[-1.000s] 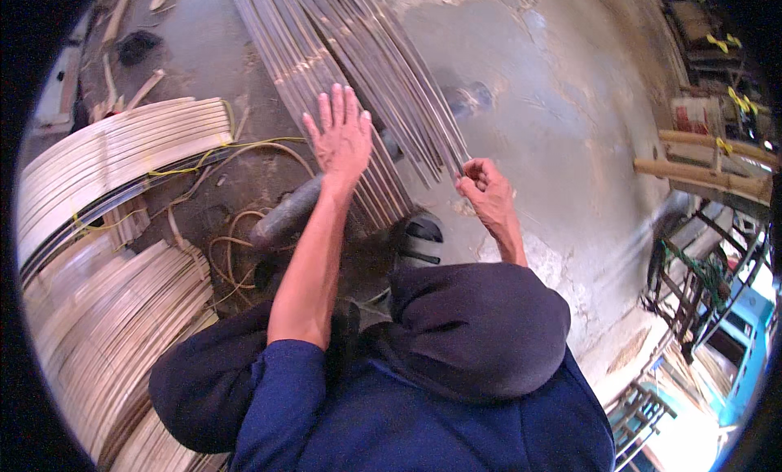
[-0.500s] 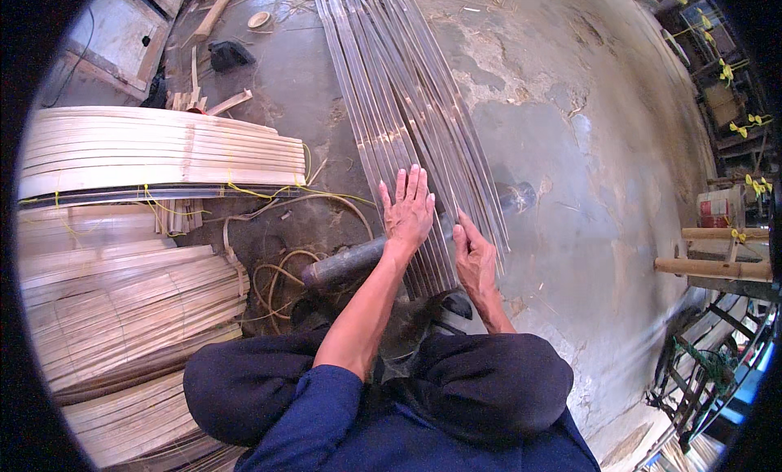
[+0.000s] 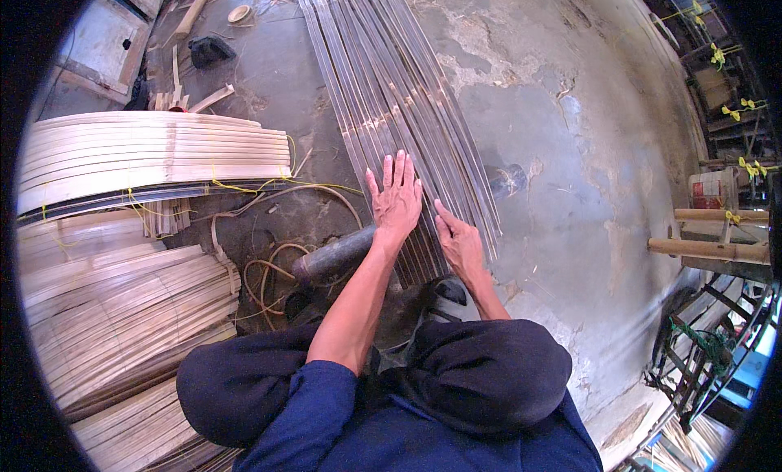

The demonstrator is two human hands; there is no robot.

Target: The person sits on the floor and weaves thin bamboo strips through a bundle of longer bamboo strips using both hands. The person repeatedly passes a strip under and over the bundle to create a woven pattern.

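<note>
Head view: The left hand [image 3: 397, 205] lay flat on dark strips [image 3: 391, 97], fingers extended, grasping nothing. The right hand [image 3: 462, 245] was just beside it, forefinger pointing up along the strips; whether thumb and finger pinched 1 of them could not be told. The strips ran down from the top of the view and across a pipe [image 3: 334, 256], their near ends close to a shoe [image 3: 450, 293] beyond the right knee [image 3: 489, 374]. 1 second earlier, the right hand had been out at the strips' right edge, and a dark gap had split them into 2 groups. The hand had since come in near the left and the gap had narrowed, leaving the strips, it seemed, closer to 1 even sheet. To the left, the pipe, a looped hose [image 3: 269, 264] and stacked pale slats [image 3: 147, 150] crowded the left arm's side. To the right, floor [image 3: 586, 195] stretched toward bamboo poles [image 3: 709, 249], well apart, apparently the roomier side.
</note>
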